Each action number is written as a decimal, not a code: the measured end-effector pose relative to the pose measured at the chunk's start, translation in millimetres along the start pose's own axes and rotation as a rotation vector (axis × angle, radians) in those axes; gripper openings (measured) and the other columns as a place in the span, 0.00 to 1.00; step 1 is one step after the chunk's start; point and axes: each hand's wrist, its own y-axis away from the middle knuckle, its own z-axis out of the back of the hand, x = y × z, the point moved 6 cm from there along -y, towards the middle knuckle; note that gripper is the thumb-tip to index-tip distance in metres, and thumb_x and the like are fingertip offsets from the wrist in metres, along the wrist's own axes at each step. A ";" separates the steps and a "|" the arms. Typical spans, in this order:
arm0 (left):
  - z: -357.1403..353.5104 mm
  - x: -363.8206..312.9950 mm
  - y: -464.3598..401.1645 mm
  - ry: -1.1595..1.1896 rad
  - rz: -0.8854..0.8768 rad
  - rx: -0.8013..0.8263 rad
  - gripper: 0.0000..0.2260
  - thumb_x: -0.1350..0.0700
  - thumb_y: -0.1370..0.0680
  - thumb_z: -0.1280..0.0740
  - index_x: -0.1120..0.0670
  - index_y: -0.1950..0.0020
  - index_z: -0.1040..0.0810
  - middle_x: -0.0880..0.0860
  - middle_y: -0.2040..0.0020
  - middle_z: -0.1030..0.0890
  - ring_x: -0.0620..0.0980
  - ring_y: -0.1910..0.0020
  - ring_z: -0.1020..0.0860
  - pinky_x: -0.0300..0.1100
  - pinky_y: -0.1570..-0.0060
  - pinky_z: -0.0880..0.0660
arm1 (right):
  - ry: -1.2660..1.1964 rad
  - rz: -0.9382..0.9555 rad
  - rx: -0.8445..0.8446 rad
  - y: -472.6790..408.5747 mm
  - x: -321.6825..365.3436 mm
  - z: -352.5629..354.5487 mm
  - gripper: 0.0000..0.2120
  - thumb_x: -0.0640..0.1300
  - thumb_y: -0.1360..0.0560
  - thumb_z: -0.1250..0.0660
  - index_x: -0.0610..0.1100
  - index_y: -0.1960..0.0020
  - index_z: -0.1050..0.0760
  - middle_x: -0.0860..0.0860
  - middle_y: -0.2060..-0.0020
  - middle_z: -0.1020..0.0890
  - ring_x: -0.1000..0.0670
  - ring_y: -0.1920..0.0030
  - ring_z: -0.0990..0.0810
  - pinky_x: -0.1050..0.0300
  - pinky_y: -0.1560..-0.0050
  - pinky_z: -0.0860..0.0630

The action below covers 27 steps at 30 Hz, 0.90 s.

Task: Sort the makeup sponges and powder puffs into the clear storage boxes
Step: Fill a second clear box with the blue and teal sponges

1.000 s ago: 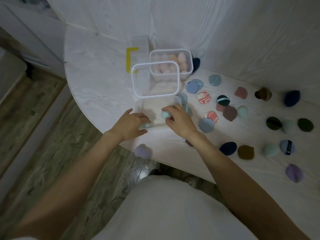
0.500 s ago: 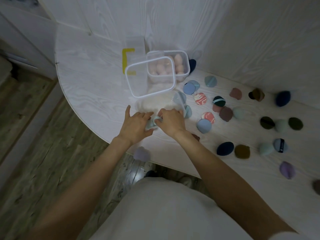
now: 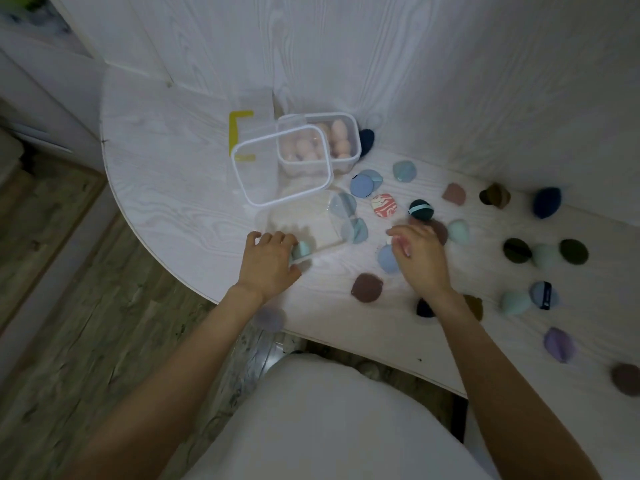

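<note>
My left hand curls its fingers over the near-left corner of a low clear box. A teal sponge sits at that corner against my fingertips. My right hand hovers, blurred, with loosely bent fingers. It is over a red-patterned puff and a light blue puff, gripping nothing that I can see. A second clear box at the back holds several pink sponges. A white-rimmed clear lid lies tilted between the two boxes.
Several puffs and sponges are scattered over the white table to the right, among them a brown puff and a teal sponge. A lilac puff lies past the curved front edge. The wall stands close behind.
My right hand has left the box and swung right over the puffs. My left hand stays at the box corner with the teal sponge. The camera has shifted slightly.
</note>
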 end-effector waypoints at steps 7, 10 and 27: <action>1.2 -12.5 -4.3 0.012 0.030 -0.033 0.19 0.41 0.25 0.37 0.55 0.45 0.25 0.54 0.50 0.20 0.57 0.51 0.24 0.48 0.47 0.35 | 0.371 -0.245 0.087 -19.3 -100.4 13.9 0.22 0.31 0.28 0.36 0.42 0.35 0.29 0.41 0.33 0.29 0.39 0.33 0.34 0.47 0.31 0.38; 1.3 -15.0 -6.4 0.066 0.038 -0.041 0.18 0.42 0.26 0.34 0.55 0.46 0.25 0.55 0.51 0.20 0.57 0.52 0.24 0.48 0.50 0.32 | 0.381 -0.291 0.158 -24.8 -111.5 13.1 0.26 0.32 0.27 0.36 0.44 0.31 0.33 0.42 0.31 0.32 0.40 0.33 0.33 0.47 0.32 0.36; -2.7 -9.8 -3.1 0.252 0.106 -0.009 0.19 0.43 0.26 0.33 0.53 0.42 0.30 0.51 0.47 0.22 0.53 0.51 0.25 0.44 0.60 0.28 | -0.248 0.118 0.220 -31.6 72.0 -19.0 0.16 0.39 0.25 0.35 0.40 0.38 0.26 0.45 0.41 0.27 0.47 0.42 0.27 0.58 0.44 0.31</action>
